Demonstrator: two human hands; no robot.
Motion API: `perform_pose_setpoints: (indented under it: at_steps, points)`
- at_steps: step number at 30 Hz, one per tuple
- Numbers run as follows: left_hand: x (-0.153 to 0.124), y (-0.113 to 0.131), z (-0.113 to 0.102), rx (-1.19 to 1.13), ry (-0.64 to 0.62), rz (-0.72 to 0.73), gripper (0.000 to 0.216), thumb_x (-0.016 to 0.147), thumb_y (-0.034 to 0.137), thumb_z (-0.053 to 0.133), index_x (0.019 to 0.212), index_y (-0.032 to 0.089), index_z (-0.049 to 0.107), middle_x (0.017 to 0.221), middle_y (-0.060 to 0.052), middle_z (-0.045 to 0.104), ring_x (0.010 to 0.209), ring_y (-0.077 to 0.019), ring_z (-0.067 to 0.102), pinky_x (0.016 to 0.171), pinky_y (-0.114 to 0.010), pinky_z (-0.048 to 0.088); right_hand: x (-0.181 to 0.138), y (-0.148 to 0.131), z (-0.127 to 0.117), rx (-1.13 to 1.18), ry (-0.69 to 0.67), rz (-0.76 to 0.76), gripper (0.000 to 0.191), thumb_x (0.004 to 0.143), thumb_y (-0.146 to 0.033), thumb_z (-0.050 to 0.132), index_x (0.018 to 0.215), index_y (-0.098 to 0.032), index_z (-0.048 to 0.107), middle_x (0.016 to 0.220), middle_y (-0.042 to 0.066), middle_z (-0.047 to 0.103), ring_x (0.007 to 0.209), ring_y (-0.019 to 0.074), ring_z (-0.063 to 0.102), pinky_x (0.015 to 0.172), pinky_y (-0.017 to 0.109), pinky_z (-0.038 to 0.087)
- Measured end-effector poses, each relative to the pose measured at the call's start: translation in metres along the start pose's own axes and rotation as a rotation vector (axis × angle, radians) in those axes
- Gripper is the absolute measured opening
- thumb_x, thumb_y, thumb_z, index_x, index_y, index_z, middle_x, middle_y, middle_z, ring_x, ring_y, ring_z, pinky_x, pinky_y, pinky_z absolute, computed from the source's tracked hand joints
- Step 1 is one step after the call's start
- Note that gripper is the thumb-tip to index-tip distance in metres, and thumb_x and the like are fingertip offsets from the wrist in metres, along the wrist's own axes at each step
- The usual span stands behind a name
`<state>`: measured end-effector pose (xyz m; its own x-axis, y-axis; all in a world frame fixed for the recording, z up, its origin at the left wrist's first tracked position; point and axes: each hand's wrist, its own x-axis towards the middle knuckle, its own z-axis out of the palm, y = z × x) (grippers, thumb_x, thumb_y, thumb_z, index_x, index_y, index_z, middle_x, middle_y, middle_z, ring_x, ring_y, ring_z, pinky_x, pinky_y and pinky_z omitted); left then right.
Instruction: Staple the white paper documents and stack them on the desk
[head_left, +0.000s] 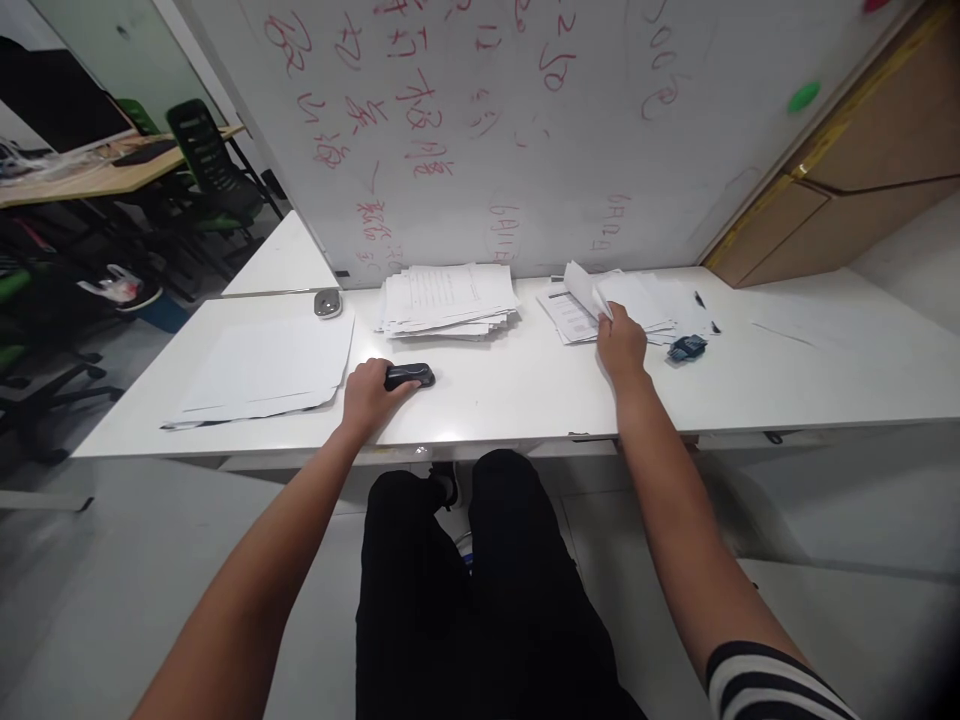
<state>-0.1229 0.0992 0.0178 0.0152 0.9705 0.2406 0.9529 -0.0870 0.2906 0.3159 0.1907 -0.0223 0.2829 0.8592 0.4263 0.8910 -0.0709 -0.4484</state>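
Observation:
My left hand (371, 395) is wrapped round the rear part of a black stapler (411, 376) that rests on the white desk. Farther right, my right hand (622, 340) pinches the lifted edge of a sheet of paper (585, 290), which curls up from a printed page below it. Loose papers (652, 300) spread out behind that hand. Between the two hands, toward the whiteboard, sits a thick stack of printed sheets (450, 298). A small dark crumpled packet (687, 348) lies just right of my right hand.
The white desk (510, 400) meets a whiteboard (480, 130) with red writing. A flat pile of paper (262, 365) lies at the left, with a small grey-white device (328, 303) by its far corner. Cardboard boxes (847, 220) stand at the right. A chair (210, 160) is beyond the desk.

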Motion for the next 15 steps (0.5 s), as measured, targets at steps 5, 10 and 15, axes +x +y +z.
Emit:
perform_pose_setpoints:
  at_steps: [5, 10, 15]
  points:
    - [0.002, -0.012, 0.007, 0.021, 0.121, 0.051, 0.044, 0.081, 0.057, 0.063, 0.103, 0.019, 0.061, 0.101, -0.012, 0.065, 0.100, -0.0315, 0.057, 0.085, -0.045, 0.045, -0.010, -0.028, -0.016, 0.072, 0.067, -0.102, 0.050, 0.088, -0.018, 0.040, 0.136, -0.009, 0.053, 0.113, 0.020, 0.070, 0.099, 0.0324, 0.066, 0.088, 0.046, 0.049]
    - [-0.013, 0.013, 0.002, -0.148, 0.133, 0.312, 0.054, 0.079, 0.055, 0.068, 0.119, 0.020, 0.061, 0.136, -0.017, 0.057, 0.135, -0.0380, 0.040, 0.114, -0.056, 0.025, -0.093, -0.082, -0.051, 0.274, 0.051, -0.552, 0.056, 0.084, -0.007, 0.038, 0.134, -0.019, 0.057, 0.134, 0.009, 0.063, 0.125, 0.0237, 0.059, 0.106, 0.042, 0.047]
    - [-0.102, 0.107, 0.000, -1.092, -0.125, 0.115, 0.063, 0.095, 0.064, 0.033, 0.132, 0.019, 0.057, 0.136, -0.014, 0.060, 0.132, -0.0275, 0.051, 0.112, -0.046, 0.037, -0.219, -0.126, -0.075, 0.307, -0.021, -0.792, 0.068, 0.086, -0.005, 0.039, 0.153, -0.021, 0.035, 0.149, 0.012, 0.048, 0.145, 0.0256, 0.036, 0.113, 0.049, 0.040]
